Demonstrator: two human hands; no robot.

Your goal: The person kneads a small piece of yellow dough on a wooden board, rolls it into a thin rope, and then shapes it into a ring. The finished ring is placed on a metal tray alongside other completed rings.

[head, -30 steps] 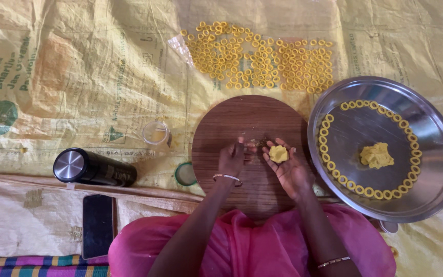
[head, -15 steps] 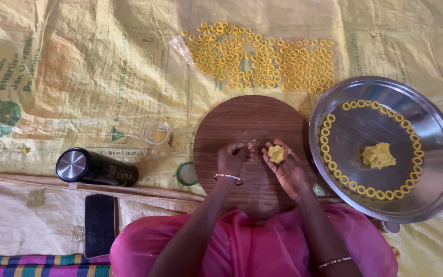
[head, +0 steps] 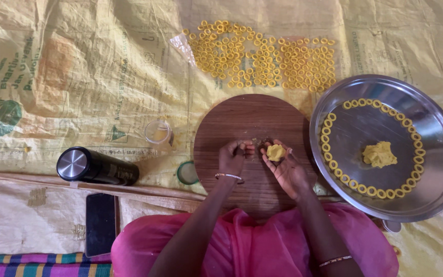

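Head view, looking straight down on a person in a pink garment seated at a round wooden board (head: 255,123) laid on a yellow printed sheet (head: 78,77) that covers the floor. Right hand (head: 283,166) lies palm up over the board, fingers (head: 272,163) loosely curled around a small lump of yellow dough (head: 276,152) resting on them near the fingertips. Left hand (head: 234,156), wearing a thin metal bangle (head: 228,176) at the wrist, is just beside the right hand, its fingers bent inward toward the palm; whether they pinch any dough cannot be told. Both hands sit over the near half of the board, close together but not clearly touching. To the right, overlapping the edge of the board, stands a round steel plate (head: 426,133) with a curved row of small yellow dough rings (head: 334,166) along its rim and a larger dough mass (head: 379,154) near its centre. Beyond the board, many more finished rings (head: 262,56) lie spread on the sheet. Left of the board: a small clear cup (head: 158,133), a green lid (head: 187,173) partly under the board's edge, a dark cylindrical flask (head: 96,166) lying on its side, and a black phone (head: 101,223) face up
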